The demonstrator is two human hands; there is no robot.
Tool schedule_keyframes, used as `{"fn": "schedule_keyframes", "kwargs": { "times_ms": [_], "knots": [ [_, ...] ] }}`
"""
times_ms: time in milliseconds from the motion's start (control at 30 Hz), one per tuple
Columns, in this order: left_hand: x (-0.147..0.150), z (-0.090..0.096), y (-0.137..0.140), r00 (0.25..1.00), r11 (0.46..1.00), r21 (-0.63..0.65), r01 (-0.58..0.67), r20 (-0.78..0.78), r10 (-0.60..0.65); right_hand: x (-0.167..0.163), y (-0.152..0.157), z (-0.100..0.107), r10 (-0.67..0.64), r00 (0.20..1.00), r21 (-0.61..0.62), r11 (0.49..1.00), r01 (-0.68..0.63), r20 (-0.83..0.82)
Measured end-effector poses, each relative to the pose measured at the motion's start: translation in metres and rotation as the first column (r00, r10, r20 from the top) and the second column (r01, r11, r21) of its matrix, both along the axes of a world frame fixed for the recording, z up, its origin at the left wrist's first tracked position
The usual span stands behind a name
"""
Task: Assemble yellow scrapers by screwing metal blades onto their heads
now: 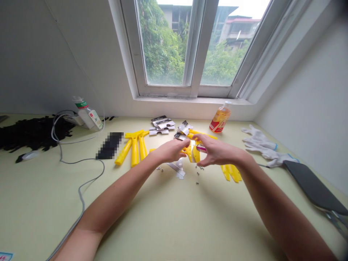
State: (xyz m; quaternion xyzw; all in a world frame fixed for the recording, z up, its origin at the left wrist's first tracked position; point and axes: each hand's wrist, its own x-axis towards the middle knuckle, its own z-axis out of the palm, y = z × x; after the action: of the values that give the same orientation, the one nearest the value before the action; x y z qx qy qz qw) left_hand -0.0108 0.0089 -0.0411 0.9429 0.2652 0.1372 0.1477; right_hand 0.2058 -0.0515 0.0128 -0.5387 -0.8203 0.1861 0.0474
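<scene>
Near the middle of the table, my left hand (pixel 172 150) pinches a yellow plastic scraper part (pixel 195 153) with a pale, shiny flat piece along it. Opposite it, my right hand (pixel 214 150) curls its fingers around a small tool with a purple and clear handle (pixel 201 148); the tool's tip cannot be made out. Below the hands lie several small screws (pixel 197 173), a few nuts (pixel 158 168) and clear flat strips (pixel 178 170). Yellow T-shaped handles (pixel 134 148) rest left of my left hand, and flat yellow pieces (pixel 231 172) lie under my right wrist.
Black-and-white blade packs (pixel 163 124) and a bottle of orange drink (pixel 220 116) stand toward the window. White gloves (pixel 261 145) and a dark flat object (pixel 315 185) are at right. At left are a grey cable (pixel 81 192), a clear bottle (pixel 89 114) and black strips (pixel 35 132).
</scene>
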Motion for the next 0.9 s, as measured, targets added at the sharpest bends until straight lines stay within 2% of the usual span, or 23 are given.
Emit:
{"fn": "schedule_keyframes", "kwargs": {
  "times_ms": [433, 733, 900],
  "knots": [
    [0.008, 0.007, -0.014, 0.998, 0.999, 0.014, 0.043, -0.046, -0.043, -0.001, -0.001, -0.008, 0.022, 1.0, -0.007, 1.0, -0.022, 0.021],
    [0.006, 0.007, -0.006, 0.985, 0.991, -0.071, 0.117, 0.133, -0.107, 0.0, 0.0, -0.002, -0.003, 0.999, -0.026, 1.0, 0.002, -0.039],
    [0.005, 0.007, -0.003, 0.972, 0.983, -0.093, 0.156, 0.193, -0.136, 0.0, 0.002, -0.001, 0.006, 0.999, 0.024, 1.0, -0.005, -0.041]
  ]
}}
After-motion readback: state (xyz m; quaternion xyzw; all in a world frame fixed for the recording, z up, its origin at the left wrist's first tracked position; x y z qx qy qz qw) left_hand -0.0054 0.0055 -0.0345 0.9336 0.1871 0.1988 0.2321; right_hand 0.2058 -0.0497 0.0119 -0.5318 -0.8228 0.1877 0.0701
